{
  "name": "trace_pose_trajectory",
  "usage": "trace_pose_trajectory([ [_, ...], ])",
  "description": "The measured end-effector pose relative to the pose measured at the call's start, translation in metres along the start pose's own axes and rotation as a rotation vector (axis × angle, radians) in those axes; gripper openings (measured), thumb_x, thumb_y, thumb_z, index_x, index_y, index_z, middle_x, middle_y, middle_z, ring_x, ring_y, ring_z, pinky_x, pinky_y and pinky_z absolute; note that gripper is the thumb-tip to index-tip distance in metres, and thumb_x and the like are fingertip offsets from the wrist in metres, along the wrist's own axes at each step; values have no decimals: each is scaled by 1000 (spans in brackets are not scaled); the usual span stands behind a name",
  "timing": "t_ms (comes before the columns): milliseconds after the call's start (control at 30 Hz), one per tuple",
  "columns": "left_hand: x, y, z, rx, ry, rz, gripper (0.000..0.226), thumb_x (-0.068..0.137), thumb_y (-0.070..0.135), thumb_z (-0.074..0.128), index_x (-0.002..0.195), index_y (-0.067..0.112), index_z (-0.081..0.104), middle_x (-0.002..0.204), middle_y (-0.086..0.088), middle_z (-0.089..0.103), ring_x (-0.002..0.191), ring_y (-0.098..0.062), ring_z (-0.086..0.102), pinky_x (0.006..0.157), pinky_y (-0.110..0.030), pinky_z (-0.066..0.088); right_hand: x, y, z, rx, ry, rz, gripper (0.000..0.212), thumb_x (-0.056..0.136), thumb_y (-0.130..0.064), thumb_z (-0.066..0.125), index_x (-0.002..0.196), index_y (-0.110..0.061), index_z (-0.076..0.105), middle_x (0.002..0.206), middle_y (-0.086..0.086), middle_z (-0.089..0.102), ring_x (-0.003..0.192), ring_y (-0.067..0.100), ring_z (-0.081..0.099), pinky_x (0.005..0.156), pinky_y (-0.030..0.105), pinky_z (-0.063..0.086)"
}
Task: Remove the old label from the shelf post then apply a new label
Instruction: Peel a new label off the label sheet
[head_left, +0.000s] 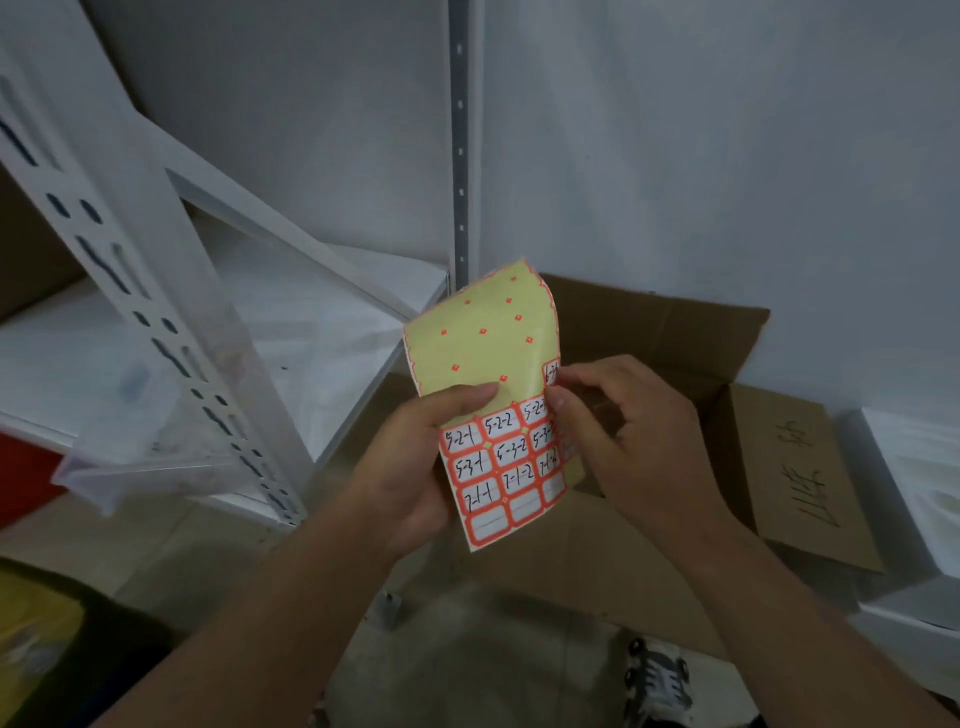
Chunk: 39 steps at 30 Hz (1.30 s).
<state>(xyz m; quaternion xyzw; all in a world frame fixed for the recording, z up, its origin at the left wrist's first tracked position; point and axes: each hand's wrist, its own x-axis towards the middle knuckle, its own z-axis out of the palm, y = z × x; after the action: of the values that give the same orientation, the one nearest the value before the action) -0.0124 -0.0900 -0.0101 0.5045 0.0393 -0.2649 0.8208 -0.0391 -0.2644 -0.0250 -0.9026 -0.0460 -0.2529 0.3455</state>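
While the left hand (415, 467) grips the yellow label sheet (488, 364) from its side, the right hand (623, 431) pinches a numbered label (551, 372) at the sheet's right edge.

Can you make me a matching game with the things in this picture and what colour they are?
Things:
1. label sheet backing
2. label borders
3. shelf post
4. cardboard box

Colours:
A. brown
B. pale yellow
C. white
D. orange-red

Pairs: 1-B, 2-D, 3-C, 4-A

The left hand holds the sheet, and the right hand pinches a label at its right edge.
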Motion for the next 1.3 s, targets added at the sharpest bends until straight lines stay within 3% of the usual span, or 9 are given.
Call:
trace_pose_trajectory([
  [167, 3, 2, 1, 0, 30, 1, 44, 70, 23, 66, 112, 14, 60, 101, -14, 74, 84, -32, 72, 83, -47, 56, 0, -8, 0, 143, -20, 84, 34, 81, -55, 50, 107, -33, 55, 101, -19, 59, 87, -1, 61, 73, 12, 49],
  [400, -3, 4, 5, 163, 36, 125, 31, 70, 30, 60, 100, 21, 62, 90, -2, 77, 81, -27, 74, 80, -43, 57, 4, -6, -2, 264, -87, 135, 22, 78, -52, 54, 92, -35, 56, 91, -24, 62, 88, -6, 62, 65, 10, 53],
  [567, -7, 3, 6, 357, 86, 177, 29, 66, 40, 58, 93, 30, 62, 83, 10, 76, 86, -24, 73, 91, -49, 54, 4, 1, -4, 126, -154, 101, 27, 89, -40, 55, 105, -24, 69, 95, -18, 67, 87, 0, 64, 73, 18, 55],
  [767, -9, 0, 12, 497, 96, 176, 32, 62, 51, 55, 92, 38, 58, 89, 14, 72, 92, -22, 71, 95, -51, 52, 3, 2, -4, 26, -154, 79, 32, 88, -42, 51, 100, -22, 73, 85, -14, 71, 74, -1, 62, 60, 17, 53],
  [933, -8, 0, 11, 445, 83, 156, 36, 63, 51, 59, 97, 37, 60, 94, 7, 75, 94, -26, 71, 96, -54, 51, 5, 0, -7, 73, -177, 128, 28, 86, -43, 59, 102, -21, 68, 89, -20, 63, 79, -3, 63, 68, 14, 52],
  [1200, -7, 1, 7, 308, 113, 150, 41, 64, 42, 63, 102, 29, 61, 97, 2, 76, 91, -29, 73, 93, -53, 52, 3, -7, -7, 180, -265, 124, 17, 86, -37, 59, 101, -29, 59, 87, -30, 56, 82, -17, 59, 66, 2, 47],
  [1300, -6, 3, 4, 302, 115, 148, 41, 65, 42, 63, 103, 27, 61, 97, 1, 76, 88, -28, 73, 91, -52, 54, 3, -7, -8, 244, -286, 128, 13, 88, -32, 59, 98, -25, 63, 90, -25, 61, 89, -11, 60, 64, 3, 47],
])
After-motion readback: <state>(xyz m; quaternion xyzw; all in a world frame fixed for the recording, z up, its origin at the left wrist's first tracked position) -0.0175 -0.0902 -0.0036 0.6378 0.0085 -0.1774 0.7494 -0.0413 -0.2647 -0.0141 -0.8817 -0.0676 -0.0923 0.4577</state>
